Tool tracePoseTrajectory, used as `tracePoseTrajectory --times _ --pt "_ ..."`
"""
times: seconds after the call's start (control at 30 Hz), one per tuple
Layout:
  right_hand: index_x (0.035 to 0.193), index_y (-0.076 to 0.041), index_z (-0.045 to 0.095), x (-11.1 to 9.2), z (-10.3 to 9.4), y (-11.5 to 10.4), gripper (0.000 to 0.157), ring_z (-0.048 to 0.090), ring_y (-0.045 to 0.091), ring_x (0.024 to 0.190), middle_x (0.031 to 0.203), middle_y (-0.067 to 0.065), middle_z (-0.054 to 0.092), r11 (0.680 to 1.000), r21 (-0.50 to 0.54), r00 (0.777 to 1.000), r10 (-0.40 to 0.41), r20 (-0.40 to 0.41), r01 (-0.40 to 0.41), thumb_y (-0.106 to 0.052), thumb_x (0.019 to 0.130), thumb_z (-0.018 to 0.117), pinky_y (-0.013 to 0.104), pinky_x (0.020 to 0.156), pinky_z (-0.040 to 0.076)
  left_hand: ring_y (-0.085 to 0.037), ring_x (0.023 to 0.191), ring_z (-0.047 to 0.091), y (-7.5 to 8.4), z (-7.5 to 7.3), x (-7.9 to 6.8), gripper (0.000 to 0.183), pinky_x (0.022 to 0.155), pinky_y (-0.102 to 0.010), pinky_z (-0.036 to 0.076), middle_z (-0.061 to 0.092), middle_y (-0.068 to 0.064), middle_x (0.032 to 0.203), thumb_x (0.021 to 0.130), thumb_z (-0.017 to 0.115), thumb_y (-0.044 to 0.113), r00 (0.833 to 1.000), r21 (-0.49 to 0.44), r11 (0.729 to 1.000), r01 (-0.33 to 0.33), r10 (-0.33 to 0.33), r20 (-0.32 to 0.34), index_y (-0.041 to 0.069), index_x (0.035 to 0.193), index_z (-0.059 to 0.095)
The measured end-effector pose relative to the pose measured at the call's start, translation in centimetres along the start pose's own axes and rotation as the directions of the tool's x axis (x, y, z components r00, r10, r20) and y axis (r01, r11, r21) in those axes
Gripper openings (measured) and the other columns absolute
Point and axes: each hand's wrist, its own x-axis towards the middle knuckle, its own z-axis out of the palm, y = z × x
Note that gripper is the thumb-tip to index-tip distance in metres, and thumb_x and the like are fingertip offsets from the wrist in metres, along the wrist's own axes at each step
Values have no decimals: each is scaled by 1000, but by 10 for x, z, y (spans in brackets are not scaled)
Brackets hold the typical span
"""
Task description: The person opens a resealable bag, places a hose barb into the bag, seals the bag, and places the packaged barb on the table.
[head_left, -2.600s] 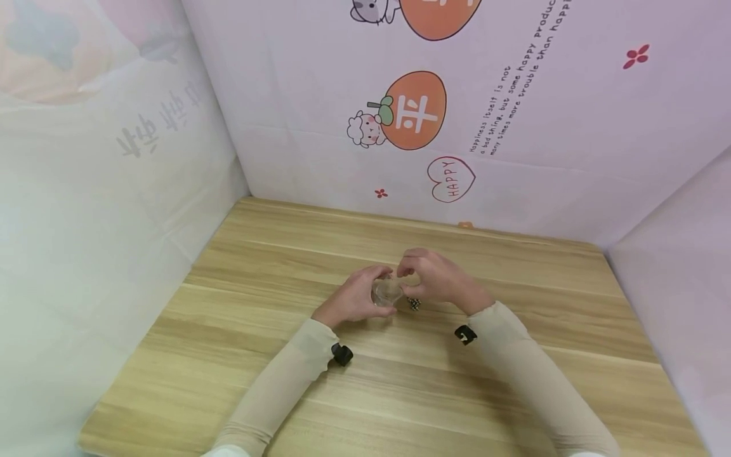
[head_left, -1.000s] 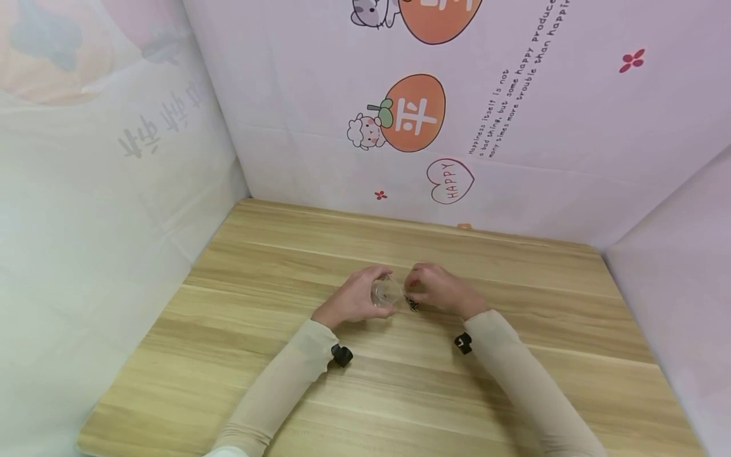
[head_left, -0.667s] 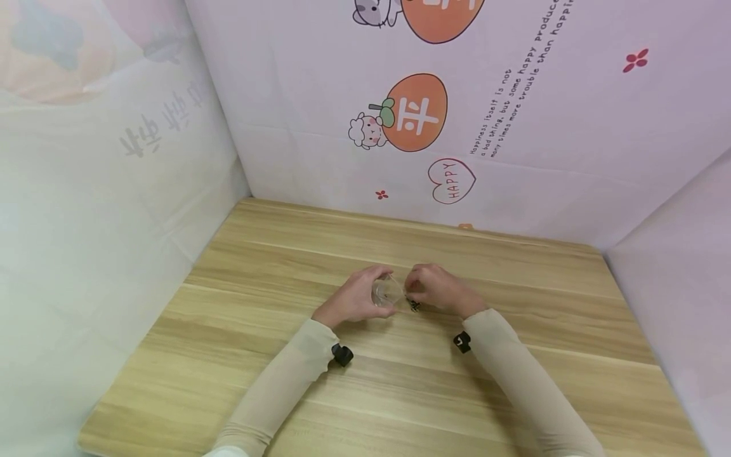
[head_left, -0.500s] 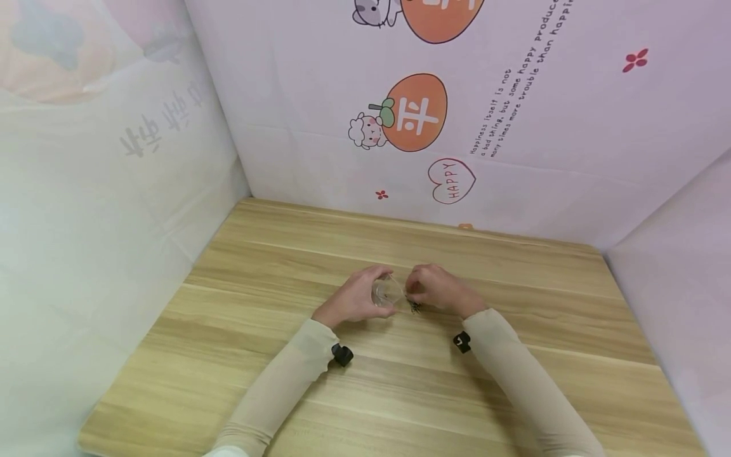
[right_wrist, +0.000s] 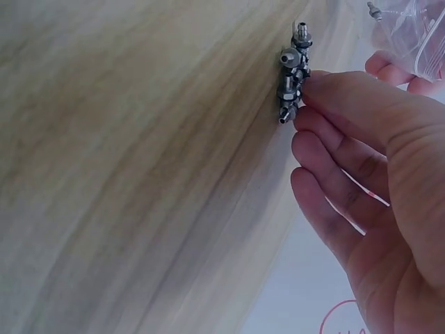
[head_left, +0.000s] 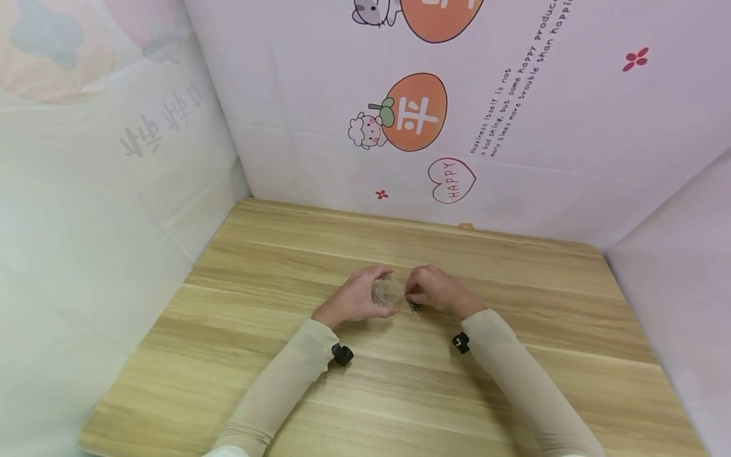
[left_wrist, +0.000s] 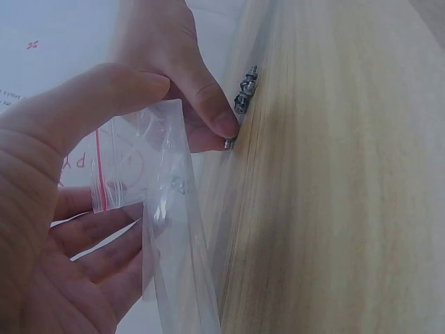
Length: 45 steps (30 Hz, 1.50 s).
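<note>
My left hand (head_left: 356, 295) holds a clear zip-lock bag (left_wrist: 174, 229) with its mouth spread toward the right; the thumb and fingers curve round its sides. A small metal fitting (right_wrist: 375, 10) shows through the plastic. Just right of the bag, a small pile of silvery barbed metal fittings (right_wrist: 290, 76) lies on the table. My right hand (head_left: 440, 289) is at this pile, thumb and index finger together. In the left wrist view, a fitting's end (left_wrist: 229, 143) pokes out at the right thumb tip; the rest of that piece is hidden.
The wood-grain table (head_left: 365, 393) extends around both hands. White printed cloth (head_left: 320, 95) walls off its back and sides. Each sleeve carries a small black wrist camera (head_left: 342, 354).
My right hand has come down from the bag's mouth to the pile of fittings and has stayed there nearly still over the last second. My left hand and the bag have kept their place.
</note>
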Motion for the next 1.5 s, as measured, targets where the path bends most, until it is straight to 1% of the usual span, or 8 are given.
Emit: tracePoseTrajectory --times 0.3,0.43,0.57,0.73,0.93,1.07,1.27,1.5 --pt "97 -9 79 -3 0 0 5 66 8 88 98 0 74 1000 11 999 24 -27 -23 -10 92 80 25 79 60 -22 124 63 2 0 -2 86 103 -39 56 64 -7 141 82 92 31 1000 -3 1000 23 -23 11 6 153 50" --pt "95 -12 77 -5 -3 0 8 66 8 87 97 -1 73 999 18 998 34 -56 -33 -8 88 79 25 79 60 -23 127 62 2 1 -2 85 107 -41 55 64 -7 142 83 91 31 999 -8 999 32 -32 20 6 153 50" --pt "92 -13 75 -6 -5 1 11 65 7 86 94 -3 72 999 36 996 24 -83 -21 -7 84 79 25 78 59 -23 129 62 1 1 -3 85 109 -42 54 64 -7 143 83 91 30 999 -17 999 31 -31 15 6 153 50" --pt "91 -13 73 -8 -6 1 13 63 6 84 91 -4 71 999 46 996 17 -88 -13 -8 82 79 24 77 59 -23 126 63 0 1 -4 86 108 -42 54 65 -7 141 82 92 30 1000 -12 1000 25 -25 11 5 153 50" --pt "89 -15 71 -12 -9 -2 12 62 7 82 89 -5 69 999 23 995 30 -95 -28 -11 81 79 25 75 57 -22 124 63 -2 4 -4 86 106 -40 55 66 -6 141 81 92 30 1000 -12 1000 28 -28 8 5 153 51" --pt "89 -15 71 -14 -14 -5 12 62 7 82 89 -5 68 999 20 995 38 -93 -37 -12 82 79 25 75 57 -23 127 63 -1 4 -4 86 107 -40 54 65 -7 142 82 92 30 999 -16 999 32 -32 12 5 153 50" --pt "88 -15 70 -16 -20 -8 11 61 7 81 89 -5 68 1000 21 995 24 -102 -22 -12 81 78 26 75 56 -25 131 62 2 1 -4 85 110 -43 54 64 -7 144 83 91 29 1000 -20 999 25 -25 12 5 153 50" --pt "87 -18 68 -20 -26 -14 13 64 12 83 88 -7 66 999 18 995 50 -88 -49 -14 81 79 27 76 57 -25 130 62 1 2 -2 84 110 -43 54 65 -7 143 84 90 31 1000 -3 1000 18 -18 18 5 152 50"
